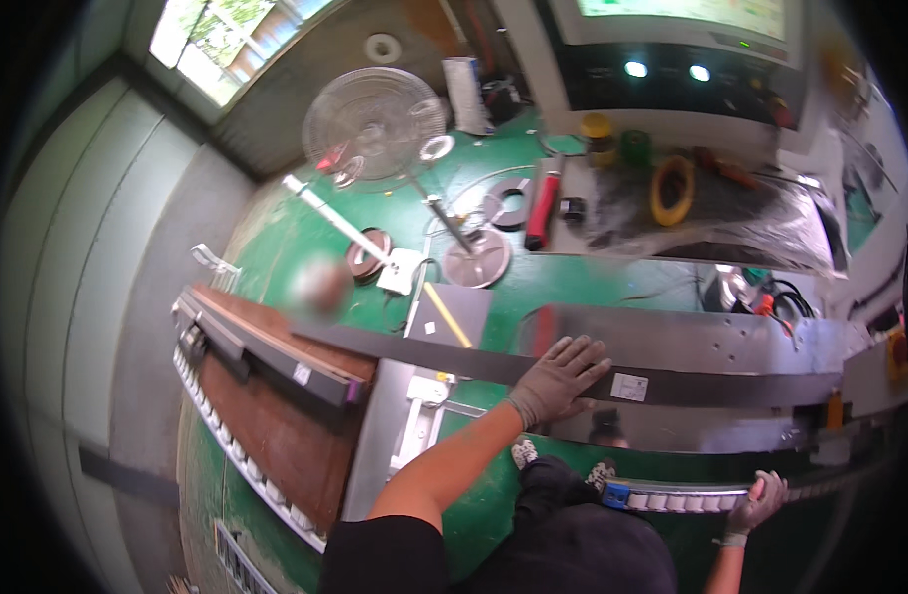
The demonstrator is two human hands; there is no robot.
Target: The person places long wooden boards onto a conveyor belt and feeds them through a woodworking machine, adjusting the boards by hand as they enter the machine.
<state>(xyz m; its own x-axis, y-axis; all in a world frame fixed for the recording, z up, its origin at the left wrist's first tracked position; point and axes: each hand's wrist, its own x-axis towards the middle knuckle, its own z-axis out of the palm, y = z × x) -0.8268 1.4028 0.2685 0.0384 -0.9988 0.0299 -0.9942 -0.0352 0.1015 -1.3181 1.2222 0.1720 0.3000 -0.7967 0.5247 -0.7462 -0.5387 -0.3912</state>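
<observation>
A long, narrow dark grey strip board (741, 387) runs across in front of me, with a small white label on it. My left hand (561, 379), in a grey glove, lies flat on the board beside the label, fingers stretched out. Under the board's right part is a shiny metal machine bed (662, 337). Lower right, my gloved right hand (757, 502) has its fingers curled round the edge of a roller rail (682, 499) with white rollers and a blue end. The board's left end reaches over toward a stack of dark boards (266, 351).
The dark boards lie on a brown panel (266, 426) beside another roller track (241, 450). A standing fan (375, 129) and edging rolls (504, 203) are on the green floor. A machine with a screen (682, 74) has a yellow tape roll (660, 210) on its ledge.
</observation>
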